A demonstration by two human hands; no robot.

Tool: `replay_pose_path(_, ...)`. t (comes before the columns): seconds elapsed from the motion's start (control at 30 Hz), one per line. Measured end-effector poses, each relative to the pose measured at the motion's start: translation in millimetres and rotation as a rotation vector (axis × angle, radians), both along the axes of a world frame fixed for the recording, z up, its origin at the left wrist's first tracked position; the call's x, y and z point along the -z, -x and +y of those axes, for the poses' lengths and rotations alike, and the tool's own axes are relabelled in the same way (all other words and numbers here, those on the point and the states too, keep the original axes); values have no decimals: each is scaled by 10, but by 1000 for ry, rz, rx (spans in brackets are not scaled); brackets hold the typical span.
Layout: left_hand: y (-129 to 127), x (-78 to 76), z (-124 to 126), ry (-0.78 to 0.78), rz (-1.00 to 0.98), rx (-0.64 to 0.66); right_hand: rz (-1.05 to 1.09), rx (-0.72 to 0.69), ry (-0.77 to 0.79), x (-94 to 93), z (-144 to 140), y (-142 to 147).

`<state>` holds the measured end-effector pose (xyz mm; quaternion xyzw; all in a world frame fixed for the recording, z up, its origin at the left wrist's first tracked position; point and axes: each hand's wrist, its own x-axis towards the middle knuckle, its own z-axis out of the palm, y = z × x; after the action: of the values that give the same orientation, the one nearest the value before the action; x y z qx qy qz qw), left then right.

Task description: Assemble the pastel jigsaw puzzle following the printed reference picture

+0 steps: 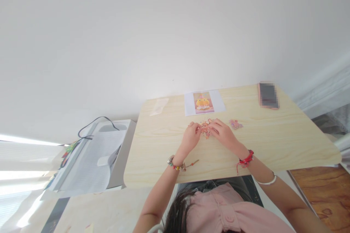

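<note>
A heap of small pink, orange and white jigsaw puzzle pieces (207, 134) lies on the light wooden table (153, 145) between my hands. My left hand (191, 136) pinches at the heap's left side, thumb and fingertips closed on pieces. From the right, my right hand (224, 135) reaches over the heap with its fingers bent and drawn together on pieces there. The single pieces at my fingertips are too small to make out clearly. A smaller cluster of pinkish-purple pieces (235, 124) sits just right of my right hand.
Behind the heap lies a white sheet with a printed picture (202, 102) of a yellow figure. A phone (268, 95) rests at the back right. A clear plastic bag (159, 106) is at the back left. Left of the table stands a white appliance (120, 167) with papers and a cable.
</note>
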<state>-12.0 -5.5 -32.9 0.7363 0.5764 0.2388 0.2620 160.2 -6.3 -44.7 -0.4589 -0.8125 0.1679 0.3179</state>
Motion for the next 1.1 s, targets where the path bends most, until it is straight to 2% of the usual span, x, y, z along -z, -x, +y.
replay_pose_path(0.17, 84, -43, -65, 197, -189, 36, -15, -20, -13, -42, -84, 29)
replay_pose_path(0.27, 142, -40, -119, 183, -205, 10, -38, -32, -11, -42, -99, 80)
replay_pose_path(0.47, 310, -27, -280, -43, -43, -38, -26, -109, -20, -36, -67, 216)
replay_pose_path(0.63, 424, -21, -374, -112, 112, -66, -52, -159, -16, -22, -36, 349)
replay_pose_path(0.9, 576, -21, -355, -47, 361, -106, -205, -194, -7, 28, 47, 586)
replay_pose_path(1.1, 636, 12, -302, 61, 434, -135, -354, -190, -24, 155, 118, 798)
